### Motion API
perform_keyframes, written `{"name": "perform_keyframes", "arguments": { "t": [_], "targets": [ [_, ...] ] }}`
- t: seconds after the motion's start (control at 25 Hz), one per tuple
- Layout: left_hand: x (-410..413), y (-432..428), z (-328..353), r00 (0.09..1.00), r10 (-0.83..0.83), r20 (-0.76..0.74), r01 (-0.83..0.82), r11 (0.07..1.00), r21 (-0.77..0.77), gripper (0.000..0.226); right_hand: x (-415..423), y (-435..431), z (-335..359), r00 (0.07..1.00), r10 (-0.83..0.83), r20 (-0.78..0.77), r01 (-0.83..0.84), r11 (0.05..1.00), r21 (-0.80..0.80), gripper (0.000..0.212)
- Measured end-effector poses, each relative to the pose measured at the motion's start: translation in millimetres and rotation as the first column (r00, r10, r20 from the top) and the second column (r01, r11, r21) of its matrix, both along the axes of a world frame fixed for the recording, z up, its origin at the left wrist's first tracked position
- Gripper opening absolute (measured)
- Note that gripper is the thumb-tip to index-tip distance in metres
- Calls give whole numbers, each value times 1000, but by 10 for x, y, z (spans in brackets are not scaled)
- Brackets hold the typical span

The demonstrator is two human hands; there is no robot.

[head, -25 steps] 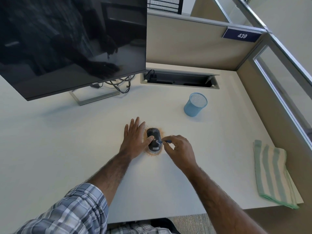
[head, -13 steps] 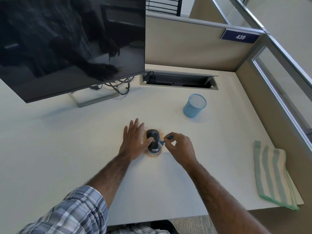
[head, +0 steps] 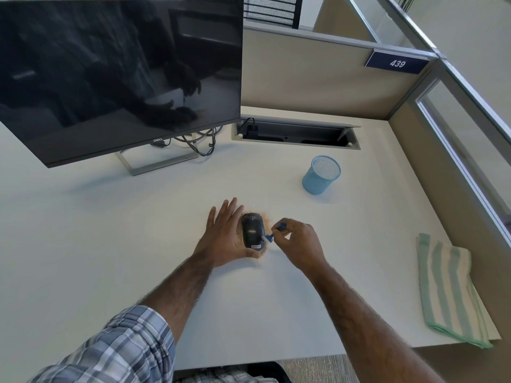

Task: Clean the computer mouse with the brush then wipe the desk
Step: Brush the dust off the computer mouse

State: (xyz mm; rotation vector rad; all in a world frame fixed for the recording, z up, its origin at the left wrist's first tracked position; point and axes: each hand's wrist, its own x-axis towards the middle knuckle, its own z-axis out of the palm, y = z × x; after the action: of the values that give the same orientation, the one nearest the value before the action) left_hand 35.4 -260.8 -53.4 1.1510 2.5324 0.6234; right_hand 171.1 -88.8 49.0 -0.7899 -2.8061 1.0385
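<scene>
The white laminate desk (head: 110,230) bore a black computer mouse (head: 252,230) amid tan dust (head: 267,220), a blue mesh cup (head: 318,182) and a green-striped folded cloth (head: 448,288).

You were in an office cubicle: beige partition panels (head: 318,76) walled a white desk (head: 110,230), a plate reading 439 (head: 396,63) hung on the top rail, a Dell monitor (head: 119,73) stood beside a cable trough (head: 296,134) set into the desktop, and a blue mesh pen cup (head: 320,175) stood near it.
</scene>
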Motion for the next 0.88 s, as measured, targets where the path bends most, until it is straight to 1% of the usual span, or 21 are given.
{"name": "perform_keyframes", "arguments": {
  "t": [0.08,0.2,0.52,0.8,0.88],
  "targets": [
    [14,7,13,1000,-15,-17,15,999,-37,140,-1,6,-2,1000,0,-3,0,1000,-1,11],
    [14,7,40,1000,-16,-14,15,998,-57,140,-9,15,6,1000,11,-3,-11,1000,-12,12],
    [19,7,36,1000,4,-12,-4,1000,-22,129,-50,21,64,999,47,-24,-48,998,-38,11],
    [27,10,26,1000,14,-8,-14,1000,-16,121,-109,-24,30,990,142,-5,-142,990,0,15],
    [23,7,19,1000,14,-10,-15,1000,-16,120,-125,13,15,995,95,2,-95,995,32,16]
  ]
}}
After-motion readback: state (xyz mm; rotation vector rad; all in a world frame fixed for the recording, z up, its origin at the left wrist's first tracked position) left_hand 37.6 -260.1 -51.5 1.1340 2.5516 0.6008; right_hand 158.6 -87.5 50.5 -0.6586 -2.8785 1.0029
